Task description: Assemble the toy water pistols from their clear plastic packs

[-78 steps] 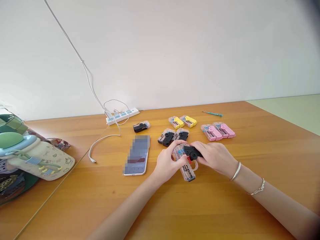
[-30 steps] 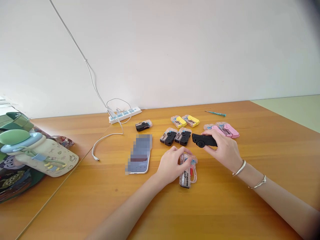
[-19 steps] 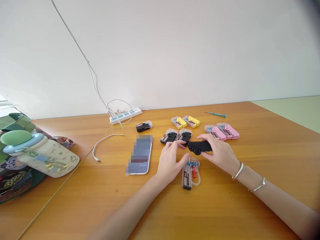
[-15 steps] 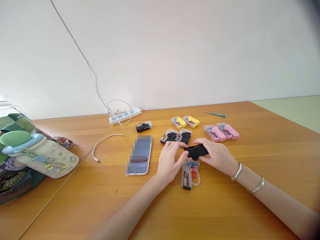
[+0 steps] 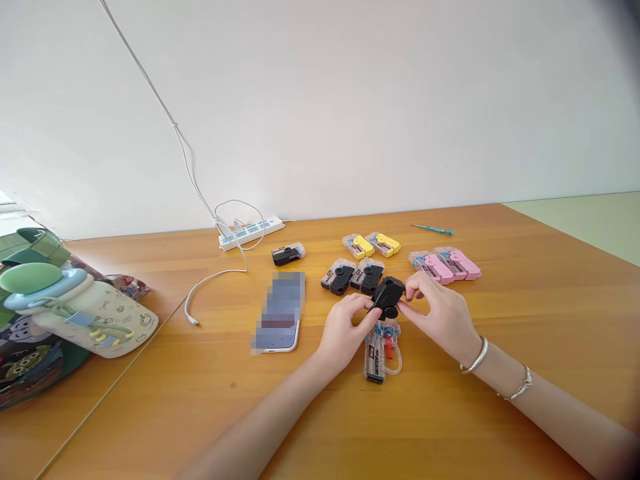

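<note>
Between my hands is a black plastic piece with a round knob at its lower end. My left hand is closed, pinching its lower left side. The bent fingers of my right hand grip its right edge. Just below, a clear toy body with a black base, a red trigger and a looped handle lies on the wooden table. Beyond my hands lie two black-and-clear toys, the nearer ones being a left one and a right one.
Farther back lie yellow toys, pink toys, another black toy and a teal screwdriver. Left are a phone, a power strip, a white cable and a bottle.
The black piece has turned from lying nearly level to slanting up to the right. My right hand's fingers have shifted to its right edge, and my left hand still pinches it.
</note>
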`<state>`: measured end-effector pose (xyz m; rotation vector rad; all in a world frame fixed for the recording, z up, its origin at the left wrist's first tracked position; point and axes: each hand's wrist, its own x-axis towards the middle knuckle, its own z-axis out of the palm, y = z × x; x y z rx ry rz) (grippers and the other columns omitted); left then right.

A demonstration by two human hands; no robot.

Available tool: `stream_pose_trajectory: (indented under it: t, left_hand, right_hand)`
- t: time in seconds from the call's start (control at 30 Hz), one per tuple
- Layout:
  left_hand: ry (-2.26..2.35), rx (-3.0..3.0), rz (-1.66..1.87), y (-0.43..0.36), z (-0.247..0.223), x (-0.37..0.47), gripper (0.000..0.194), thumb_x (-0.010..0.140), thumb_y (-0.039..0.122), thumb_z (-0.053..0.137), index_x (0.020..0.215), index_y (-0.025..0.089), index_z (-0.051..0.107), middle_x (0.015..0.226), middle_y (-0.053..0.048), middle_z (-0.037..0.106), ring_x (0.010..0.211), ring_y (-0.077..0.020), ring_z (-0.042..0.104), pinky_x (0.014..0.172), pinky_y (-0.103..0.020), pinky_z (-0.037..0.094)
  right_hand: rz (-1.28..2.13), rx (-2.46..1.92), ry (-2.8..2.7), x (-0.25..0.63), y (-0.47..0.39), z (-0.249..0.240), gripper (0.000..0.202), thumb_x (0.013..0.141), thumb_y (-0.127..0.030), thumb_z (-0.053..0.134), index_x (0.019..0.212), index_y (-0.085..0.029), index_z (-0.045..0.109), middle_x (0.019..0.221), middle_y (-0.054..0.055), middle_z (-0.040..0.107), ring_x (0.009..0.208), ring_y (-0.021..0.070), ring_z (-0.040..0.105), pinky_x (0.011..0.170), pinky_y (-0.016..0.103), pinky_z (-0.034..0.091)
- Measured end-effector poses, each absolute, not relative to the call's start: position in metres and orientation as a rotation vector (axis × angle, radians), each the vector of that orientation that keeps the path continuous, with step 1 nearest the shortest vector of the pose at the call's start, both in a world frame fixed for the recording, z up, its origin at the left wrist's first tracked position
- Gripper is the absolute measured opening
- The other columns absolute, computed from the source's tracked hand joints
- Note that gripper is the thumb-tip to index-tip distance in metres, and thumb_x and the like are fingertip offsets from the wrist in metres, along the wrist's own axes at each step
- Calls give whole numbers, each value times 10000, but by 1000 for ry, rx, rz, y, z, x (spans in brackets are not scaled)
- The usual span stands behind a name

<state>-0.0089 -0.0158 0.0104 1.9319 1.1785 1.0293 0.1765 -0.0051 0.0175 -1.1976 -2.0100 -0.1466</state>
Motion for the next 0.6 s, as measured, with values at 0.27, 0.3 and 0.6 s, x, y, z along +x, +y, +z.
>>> stream_pose_trajectory:
  t: [0.27, 0.3, 0.6]
  left_hand:
    - [1197, 1780, 1130, -15, 14, -9, 216, 850, 282, 498, 872, 190, 692, 1079, -64, 639, 1055, -203, 541, 947, -341, 402]
    - [1208, 1782, 1125, -15, 14, -9, 220, 851, 279, 495, 872, 194, 697, 1090, -63, 636, 1065, -205, 536, 953, -348, 399]
    - [1266, 1914, 1050, -19, 12, -7, 209, 823, 294, 514, 736, 204, 682, 876, -28, 675, 886, -198, 582, 802, -313, 450]
  right_hand:
    - [-150, -1118, -2188, 168, -15, 19, 170, 823, -246, 464, 958, -196, 554, 818, 9, 681, 652, 136, 640, 525, 233, 401]
    - [-169, -1118, -2204, 168, -15, 19, 181, 826, -276, 476, 965, -195, 559, 832, 12, 685, 649, 139, 638, 525, 238, 399]
    - [-487, -1125, -2293, 164, -15, 20, 127, 824, -252, 472, 798, -167, 562, 672, 22, 659, 588, 156, 610, 542, 265, 359]
